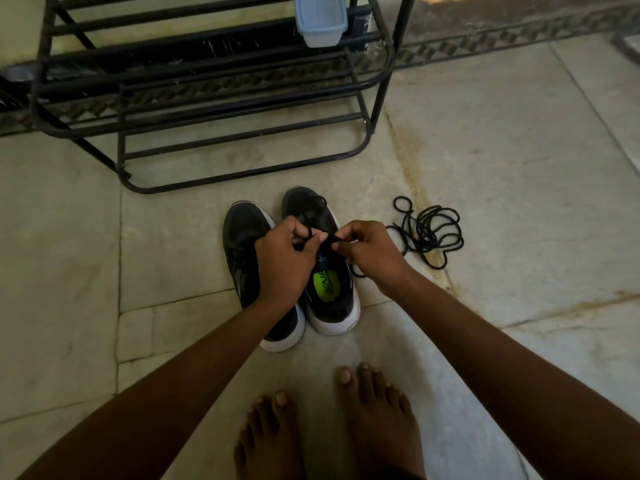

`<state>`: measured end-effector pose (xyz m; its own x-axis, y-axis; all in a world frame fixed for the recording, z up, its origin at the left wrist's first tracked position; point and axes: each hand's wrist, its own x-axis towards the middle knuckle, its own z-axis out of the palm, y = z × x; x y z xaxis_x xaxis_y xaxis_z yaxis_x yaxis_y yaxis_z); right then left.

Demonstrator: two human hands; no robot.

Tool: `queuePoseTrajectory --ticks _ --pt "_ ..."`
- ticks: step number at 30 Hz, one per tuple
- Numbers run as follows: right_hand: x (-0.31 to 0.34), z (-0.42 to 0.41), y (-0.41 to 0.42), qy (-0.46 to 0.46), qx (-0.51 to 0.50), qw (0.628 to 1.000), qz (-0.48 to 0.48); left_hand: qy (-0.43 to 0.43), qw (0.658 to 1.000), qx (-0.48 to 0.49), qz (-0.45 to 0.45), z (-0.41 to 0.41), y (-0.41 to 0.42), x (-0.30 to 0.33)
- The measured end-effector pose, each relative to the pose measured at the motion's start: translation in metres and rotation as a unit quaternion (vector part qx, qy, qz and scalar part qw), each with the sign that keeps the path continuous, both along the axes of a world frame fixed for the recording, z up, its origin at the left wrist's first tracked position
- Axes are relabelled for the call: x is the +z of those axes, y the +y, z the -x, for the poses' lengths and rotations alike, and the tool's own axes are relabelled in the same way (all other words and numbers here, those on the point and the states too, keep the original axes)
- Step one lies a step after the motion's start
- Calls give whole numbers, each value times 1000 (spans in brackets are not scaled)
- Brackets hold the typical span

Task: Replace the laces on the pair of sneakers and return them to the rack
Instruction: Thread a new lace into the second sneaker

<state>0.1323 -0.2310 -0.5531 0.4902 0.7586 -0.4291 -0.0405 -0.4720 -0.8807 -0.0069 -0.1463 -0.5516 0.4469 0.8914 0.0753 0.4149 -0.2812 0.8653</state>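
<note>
Pinching the right sneaker's [323, 271] lace [311, 216], both hands [285, 261].

Both bare forearms reach forward and down from the person's body, converging so the two hands sit close together, nearly touching at the fingertips. The left hand [282, 258] is curled, its thumb and fingers pinching a black lace [308, 233], knuckles turned up. The right hand [369, 252] is curled the same way, pinching the lace just beside the left; two bare feet [346, 427] stand below, toes forward.
</note>
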Motion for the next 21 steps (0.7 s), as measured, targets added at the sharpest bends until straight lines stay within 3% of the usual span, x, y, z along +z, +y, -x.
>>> queuePoseTrajectory --ticks 21 --pt "2 -1 1 49 -2 999 0 -12 995 7 -94 2 -1 -5"
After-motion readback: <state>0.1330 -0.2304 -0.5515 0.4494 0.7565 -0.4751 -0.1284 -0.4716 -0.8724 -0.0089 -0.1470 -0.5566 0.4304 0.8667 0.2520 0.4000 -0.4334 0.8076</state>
